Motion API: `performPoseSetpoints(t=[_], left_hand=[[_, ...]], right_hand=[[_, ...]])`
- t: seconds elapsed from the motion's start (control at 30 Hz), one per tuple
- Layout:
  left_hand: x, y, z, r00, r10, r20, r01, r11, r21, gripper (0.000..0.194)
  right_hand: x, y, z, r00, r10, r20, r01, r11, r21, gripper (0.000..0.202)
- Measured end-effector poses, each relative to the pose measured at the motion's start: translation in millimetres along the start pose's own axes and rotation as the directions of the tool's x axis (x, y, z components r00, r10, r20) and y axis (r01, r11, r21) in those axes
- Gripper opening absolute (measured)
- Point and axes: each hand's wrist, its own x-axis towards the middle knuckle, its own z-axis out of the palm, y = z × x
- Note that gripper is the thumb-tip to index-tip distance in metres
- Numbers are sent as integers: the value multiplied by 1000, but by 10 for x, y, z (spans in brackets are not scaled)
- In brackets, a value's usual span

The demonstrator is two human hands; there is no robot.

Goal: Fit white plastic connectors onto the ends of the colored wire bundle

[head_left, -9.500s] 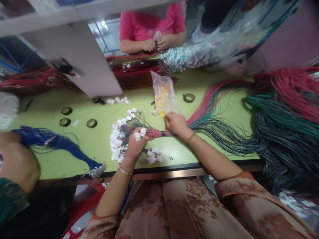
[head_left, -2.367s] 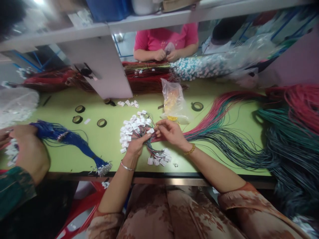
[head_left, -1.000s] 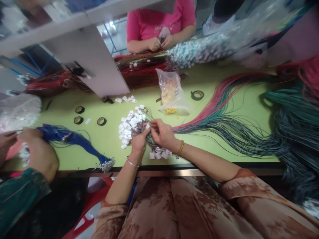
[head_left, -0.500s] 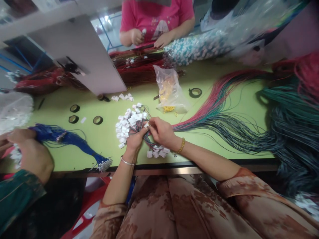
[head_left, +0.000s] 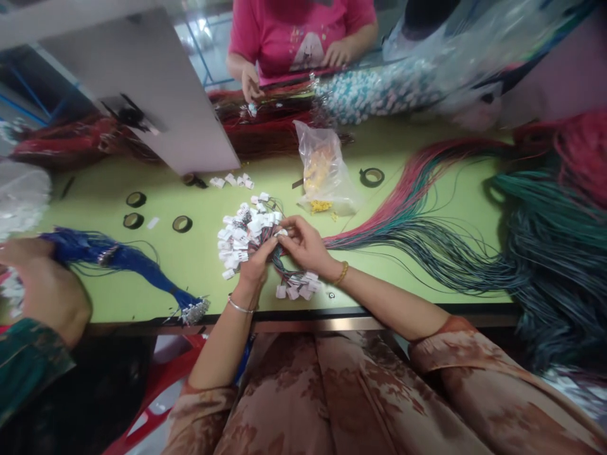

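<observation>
My left hand (head_left: 257,260) and my right hand (head_left: 306,245) meet over a bundle of wires, with fingertips closed on one small white connector (head_left: 281,232). A cluster of white connectors (head_left: 236,240) on wire ends lies just left of my fingers. More white connectors (head_left: 298,285) hang out below my right hand. From beneath that hand, the red, green and black wires (head_left: 403,237) run off to the right. Fingers partly cover the connector, so its seating on a wire cannot be made out.
A clear bag of yellow pieces (head_left: 322,180) lies behind my hands. Around it are a tape roll (head_left: 372,177), loose white connectors (head_left: 232,181) and more tape rolls (head_left: 182,224). At left, a co-worker's hand (head_left: 54,287) is by blue wires (head_left: 114,256). Opposite, a person in pink (head_left: 303,38) handles wires.
My fingers have shifted slightly on the white connector, my right fingertips now reaching further over it. Across the table, the co-worker's hands have moved apart, one lowering toward the wires.
</observation>
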Motion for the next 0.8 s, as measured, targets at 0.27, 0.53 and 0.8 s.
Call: performPoseSetpoints(t=[0.27, 0.53, 0.8], left_hand=[[15, 105, 3, 993, -122, -9, 122, 990, 67, 33], [-45, 207, -3, 965, -200, 170, 174, 972, 157, 52], [-100, 247, 32, 958, -197, 209, 160, 970, 181, 43]], right_hand=[[-33, -183, -161, 754, -153, 639, 320, 935, -154, 12], [63, -118, -893, 948, -38, 317, 156, 921, -356, 16], [158, 295, -1303, 984, 151, 89, -34, 664, -747, 12]])
